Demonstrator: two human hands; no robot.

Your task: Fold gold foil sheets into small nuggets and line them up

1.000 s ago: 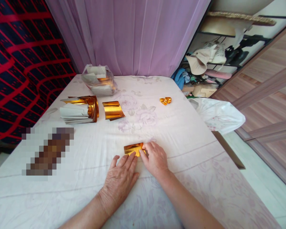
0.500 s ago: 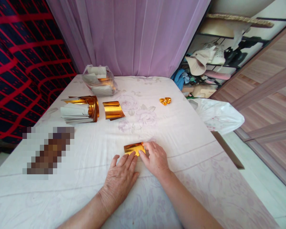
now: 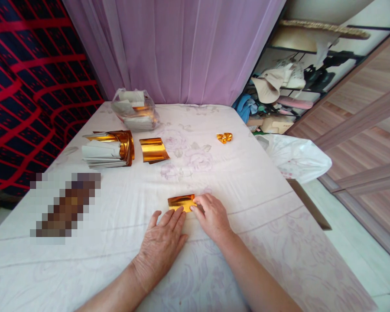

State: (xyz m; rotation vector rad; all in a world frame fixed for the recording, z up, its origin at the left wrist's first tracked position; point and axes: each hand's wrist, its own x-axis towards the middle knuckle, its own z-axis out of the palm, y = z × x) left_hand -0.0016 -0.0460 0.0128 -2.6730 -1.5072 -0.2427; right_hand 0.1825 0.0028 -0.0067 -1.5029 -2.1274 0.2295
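A small folded sheet of gold foil paper (image 3: 180, 202) lies on the white flowered cloth (image 3: 240, 186) in front of me. My left hand (image 3: 160, 245) lies flat on the cloth, its fingertips touching the sheet's near edge. My right hand (image 3: 212, 215) pinches the sheet's right end between thumb and fingers. A finished little gold folded piece (image 3: 224, 138) rests farther back to the right.
At the back left are a stack of gold and white sheets (image 3: 108, 149), a loose gold sheet (image 3: 153, 150) and a clear bag of paper (image 3: 134, 109). A white plastic bag (image 3: 295, 156) hangs off the right edge. A purple curtain (image 3: 182, 47) is behind.
My left hand has slid slightly back toward me, showing more of the gold sheet. My right hand keeps its grip on the right end.
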